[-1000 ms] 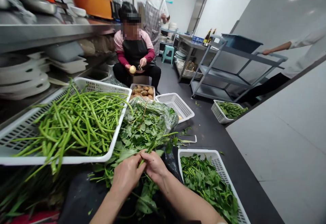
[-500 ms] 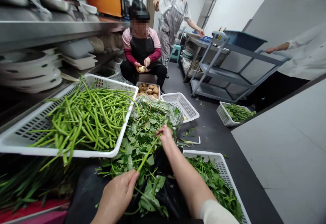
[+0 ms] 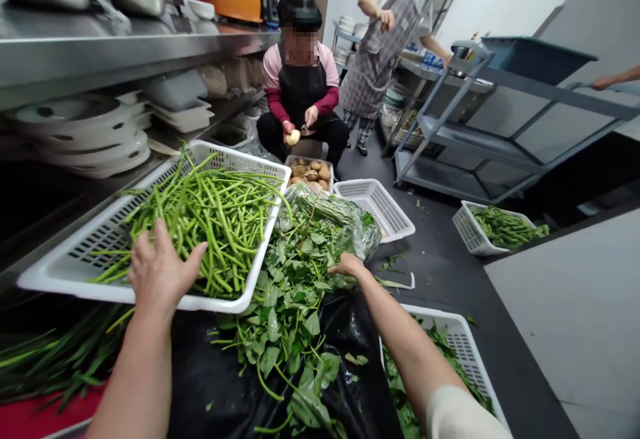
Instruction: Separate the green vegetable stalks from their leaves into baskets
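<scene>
My left hand (image 3: 163,266) is over the near side of a white basket (image 3: 233,306) heaped with long green vegetable stems (image 3: 213,219). Its fingers are spread apart, and no stem shows in its grasp. My right hand (image 3: 350,266) reaches to the right side of a pile of leafy greens (image 3: 295,286) in front of me. Its visible fingers stretch out towards the leaves, their tips partly hard to make out. Part of the pile lies in a clear plastic bag (image 3: 367,236), and loose leaves lie on black plastic (image 3: 205,366).
A seated person (image 3: 305,86) holds a peeled potato (image 3: 293,137) behind a box of potatoes (image 3: 313,174). Another person (image 3: 385,46) stands by a grey cart (image 3: 460,136). White baskets (image 3: 457,332) stand on the floor at right. A steel shelf (image 3: 125,52) runs along the left.
The stem stretched between my hands is no longer held there. My left hand has moved left over the basket and opened. My view has shifted left, and the standing person has moved.
</scene>
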Tool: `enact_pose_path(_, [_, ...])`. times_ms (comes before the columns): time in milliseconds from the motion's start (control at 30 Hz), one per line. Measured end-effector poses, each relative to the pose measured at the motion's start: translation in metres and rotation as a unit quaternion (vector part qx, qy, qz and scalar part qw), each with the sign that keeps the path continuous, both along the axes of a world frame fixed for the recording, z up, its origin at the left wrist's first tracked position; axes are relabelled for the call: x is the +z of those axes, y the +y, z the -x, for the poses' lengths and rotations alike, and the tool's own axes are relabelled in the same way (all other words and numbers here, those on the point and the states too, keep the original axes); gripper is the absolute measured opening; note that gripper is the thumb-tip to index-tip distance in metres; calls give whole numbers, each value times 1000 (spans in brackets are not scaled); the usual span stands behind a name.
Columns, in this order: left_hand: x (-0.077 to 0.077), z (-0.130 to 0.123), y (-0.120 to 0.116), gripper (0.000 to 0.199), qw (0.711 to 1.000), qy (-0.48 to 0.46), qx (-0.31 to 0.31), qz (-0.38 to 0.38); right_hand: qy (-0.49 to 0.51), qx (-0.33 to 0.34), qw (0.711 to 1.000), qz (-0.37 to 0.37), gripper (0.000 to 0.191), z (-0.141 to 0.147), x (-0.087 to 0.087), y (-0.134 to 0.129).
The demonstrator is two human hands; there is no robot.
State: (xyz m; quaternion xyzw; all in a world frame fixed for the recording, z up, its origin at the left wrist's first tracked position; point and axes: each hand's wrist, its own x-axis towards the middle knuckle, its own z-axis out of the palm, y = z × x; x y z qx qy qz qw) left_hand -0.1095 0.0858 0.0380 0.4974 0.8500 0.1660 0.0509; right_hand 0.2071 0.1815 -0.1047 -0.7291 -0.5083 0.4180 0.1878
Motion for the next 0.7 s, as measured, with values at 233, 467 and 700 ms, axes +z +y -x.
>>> enact_pose_path(233, [-94,14,64,79,999,7,-30,-42,-146,158,966,141,57,-15,-5,35])
enact_pose_path(467, [-99,68,111,51,987,-44,-34,-153,-137,169,964,150,21,31,-43,10])
enact_pose_path(700, [-47,-13,58,30,971,-143,-47,-184,-8,76,996,-55,22,47,-5,-35])
